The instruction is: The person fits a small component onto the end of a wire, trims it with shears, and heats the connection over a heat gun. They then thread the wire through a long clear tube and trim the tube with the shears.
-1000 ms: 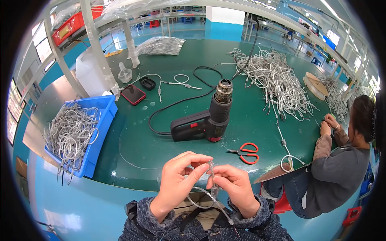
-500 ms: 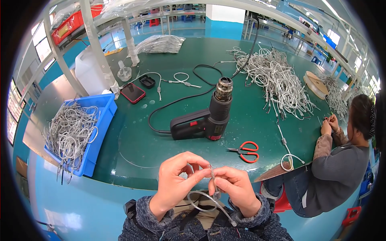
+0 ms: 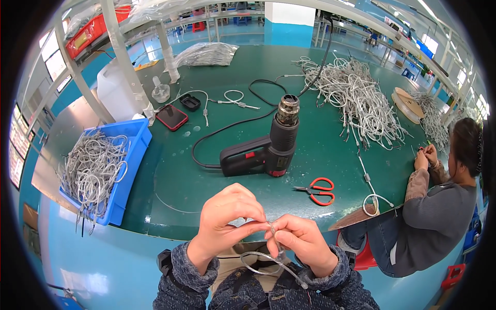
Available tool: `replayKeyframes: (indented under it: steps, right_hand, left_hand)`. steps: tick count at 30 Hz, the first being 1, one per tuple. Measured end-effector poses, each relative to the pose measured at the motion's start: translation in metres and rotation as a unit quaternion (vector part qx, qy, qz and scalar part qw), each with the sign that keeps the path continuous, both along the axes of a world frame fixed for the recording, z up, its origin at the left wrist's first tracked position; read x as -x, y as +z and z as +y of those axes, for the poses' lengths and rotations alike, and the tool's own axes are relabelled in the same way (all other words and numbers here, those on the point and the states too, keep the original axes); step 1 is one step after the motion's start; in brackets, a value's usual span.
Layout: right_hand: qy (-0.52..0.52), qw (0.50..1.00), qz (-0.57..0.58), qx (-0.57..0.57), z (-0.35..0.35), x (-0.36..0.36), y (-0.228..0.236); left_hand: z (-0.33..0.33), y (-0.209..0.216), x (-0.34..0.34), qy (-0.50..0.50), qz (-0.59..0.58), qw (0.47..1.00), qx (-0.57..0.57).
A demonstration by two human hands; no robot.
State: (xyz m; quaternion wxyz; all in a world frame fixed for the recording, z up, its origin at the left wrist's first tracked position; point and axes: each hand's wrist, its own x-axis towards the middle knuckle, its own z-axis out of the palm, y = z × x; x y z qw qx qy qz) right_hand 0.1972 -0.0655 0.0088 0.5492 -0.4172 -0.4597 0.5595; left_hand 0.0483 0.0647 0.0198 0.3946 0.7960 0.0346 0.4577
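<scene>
Between my two hands, over the table's near edge, is a grey cable (image 3: pixel 266 254) with a loop hanging below the fingers. My left hand (image 3: pixel 227 219) pinches the upper end of it between thumb and fingertips. Just beside it, my right hand (image 3: pixel 299 240) is closed around the cable near a clear, sleeve-like part. The looped tail ends below my right hand with thin wires showing. Ahead of my hands a black heat gun (image 3: pixel 276 147) stands nozzle up on the green table (image 3: pixel 206 155). Red-handled scissors (image 3: pixel 318 191) lie to the right of it.
A blue bin (image 3: pixel 132 165) of cables stands at left, near a phone (image 3: pixel 171 117) and a white jug (image 3: pixel 116 90). A large cable pile (image 3: pixel 356 98) and a spool (image 3: pixel 407 106) lie at far right. A seated co-worker (image 3: pixel 439 206) works at the right edge.
My left hand has lifted slightly and shifted a little left, its fingers now more bunched on the cable end. My right hand keeps its hold. The view has shifted slightly.
</scene>
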Motion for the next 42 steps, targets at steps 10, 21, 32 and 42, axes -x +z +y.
replayKeyframes:
  steps: [10, 21, 32, 42]
  right_hand:
    - [-0.02, 0.998, -0.036, -0.046, -0.001, 0.006, 0.002]
    - [-0.067, 0.99, -0.097, -0.078, -0.002, 0.01, -0.001]
    - [-0.102, 0.979, -0.134, -0.115, 0.001, 0.012, -0.006]
    - [-0.108, 0.972, -0.17, -0.123, 0.001, 0.013, -0.003]
  left_hand:
    - [-0.002, -0.003, 0.001, -0.002, -0.029, 0.998, -0.047]
    - [-0.01, -0.011, 0.002, 0.035, -0.036, 0.995, -0.085]
    - [-0.019, -0.012, 0.002, 0.096, -0.067, 0.992, -0.039]
    - [-0.027, -0.005, 0.004, 0.119, -0.032, 0.987, -0.108]
